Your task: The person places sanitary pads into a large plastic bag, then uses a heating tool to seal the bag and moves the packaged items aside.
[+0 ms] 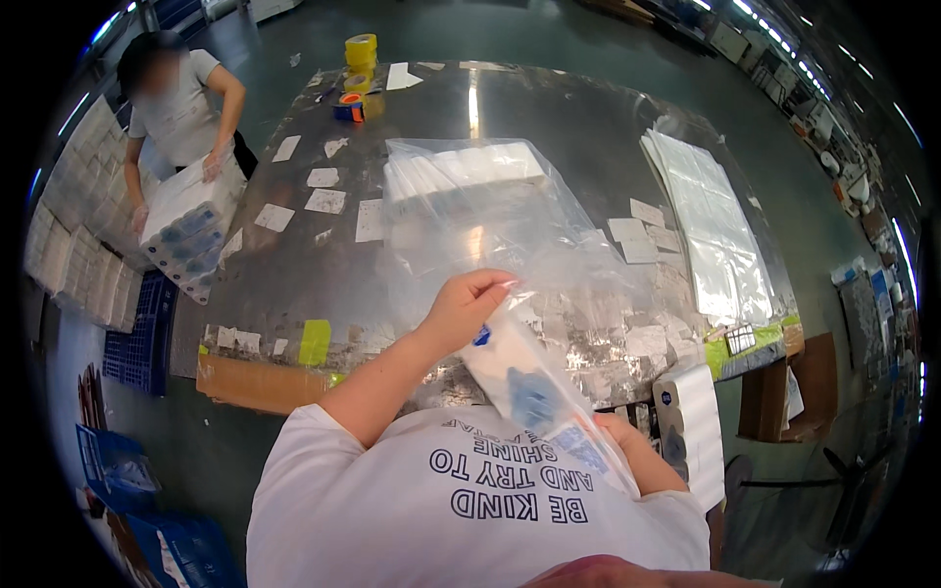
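My left hand (469, 306) is closed in a pinch on the edge of a large clear plastic bag (461, 230), which spreads over the table. Inside the bag, toward its far end, lies a white pack of rolls (470, 171). A second white pack with blue print (505, 367) stands tilted between my chest and the table edge, its upper end just under my left hand. My right hand (618, 431) grips this pack low on its right side; most of its fingers are hidden.
The dark metal table (431, 108) carries yellow tape rolls (361, 49), an orange-and-blue tape dispenser (349, 108), paper scraps, and stacked clear bags (711, 225) at right. More wrapped rolls (691, 431) stand by my right arm. At left a co-worker (176, 108) holds a roll pack (191, 230).
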Demonstrator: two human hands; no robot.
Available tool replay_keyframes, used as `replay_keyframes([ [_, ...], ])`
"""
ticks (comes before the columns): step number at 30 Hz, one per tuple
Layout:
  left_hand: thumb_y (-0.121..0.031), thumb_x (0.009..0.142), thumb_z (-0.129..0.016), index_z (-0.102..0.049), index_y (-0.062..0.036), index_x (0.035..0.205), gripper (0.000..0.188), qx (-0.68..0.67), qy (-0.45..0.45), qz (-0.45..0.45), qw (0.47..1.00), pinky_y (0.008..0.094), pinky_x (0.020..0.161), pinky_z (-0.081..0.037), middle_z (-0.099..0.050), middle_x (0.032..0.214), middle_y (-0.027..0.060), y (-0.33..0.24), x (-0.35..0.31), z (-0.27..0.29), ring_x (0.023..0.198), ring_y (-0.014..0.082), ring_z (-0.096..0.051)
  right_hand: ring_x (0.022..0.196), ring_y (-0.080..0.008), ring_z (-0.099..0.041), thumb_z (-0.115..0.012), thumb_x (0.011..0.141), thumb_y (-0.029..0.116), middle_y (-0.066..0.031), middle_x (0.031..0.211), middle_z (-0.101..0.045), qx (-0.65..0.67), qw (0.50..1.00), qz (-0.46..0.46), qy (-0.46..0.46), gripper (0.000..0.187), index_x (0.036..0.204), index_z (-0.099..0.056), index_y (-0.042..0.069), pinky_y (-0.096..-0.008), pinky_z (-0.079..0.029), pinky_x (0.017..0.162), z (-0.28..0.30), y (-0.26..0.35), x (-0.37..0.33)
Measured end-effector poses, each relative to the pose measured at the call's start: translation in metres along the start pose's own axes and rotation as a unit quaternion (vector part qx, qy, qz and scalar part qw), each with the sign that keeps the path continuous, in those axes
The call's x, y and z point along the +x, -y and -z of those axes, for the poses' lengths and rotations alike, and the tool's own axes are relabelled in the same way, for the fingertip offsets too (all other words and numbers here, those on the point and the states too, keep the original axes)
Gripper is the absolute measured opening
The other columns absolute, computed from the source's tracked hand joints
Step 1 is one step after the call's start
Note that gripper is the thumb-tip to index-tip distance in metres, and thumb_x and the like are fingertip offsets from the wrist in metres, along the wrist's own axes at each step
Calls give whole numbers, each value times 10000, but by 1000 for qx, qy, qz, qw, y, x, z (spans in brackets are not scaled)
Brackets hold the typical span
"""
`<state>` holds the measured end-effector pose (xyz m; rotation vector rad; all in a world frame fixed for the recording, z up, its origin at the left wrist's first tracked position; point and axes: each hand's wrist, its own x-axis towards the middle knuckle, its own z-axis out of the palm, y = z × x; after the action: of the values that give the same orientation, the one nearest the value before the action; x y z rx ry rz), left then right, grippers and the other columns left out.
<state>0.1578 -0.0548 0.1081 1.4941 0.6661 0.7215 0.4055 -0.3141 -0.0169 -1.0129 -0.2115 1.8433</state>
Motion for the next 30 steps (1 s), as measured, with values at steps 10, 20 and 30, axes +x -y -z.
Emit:
replay_keyframes([
  [10, -72, 924, -547, -665, -19, 1121, 235, 71, 15, -36, 997, 252, 741, -478, -687, 933, 70, -13, -37, 4, 831, 107, -602, 957, -275, -629, -450, 934, 211, -127, 1094, -622, 154, 985, 61, -38, 414, 1300, -483, 20, -425, -533, 841, -30, 38, 132],
  [20, -152, 887, -575, -699, -150, 1087, 236, 213, 125, -12, 969, 337, 806, -508, -701, 981, 87, 11, -40, -2, 883, 250, -661, 875, -186, -630, -552, 876, 126, -107, 957, -658, -402, 904, 122, 82, 372, 1230, -557, 14, -317, -499, 786, -136, 92, 299],
  [30, -162, 865, -604, -690, -103, 904, 111, 307, 53, -117, 943, 368, 809, -460, -591, 887, 69, 32, 28, 21, 907, 274, -575, 1007, -360, -622, -567, 855, 194, -205, 1021, -663, -729, 546, 403, -84, 299, 1091, -635, 23, -396, -489, 866, -179, 259, 442],
])
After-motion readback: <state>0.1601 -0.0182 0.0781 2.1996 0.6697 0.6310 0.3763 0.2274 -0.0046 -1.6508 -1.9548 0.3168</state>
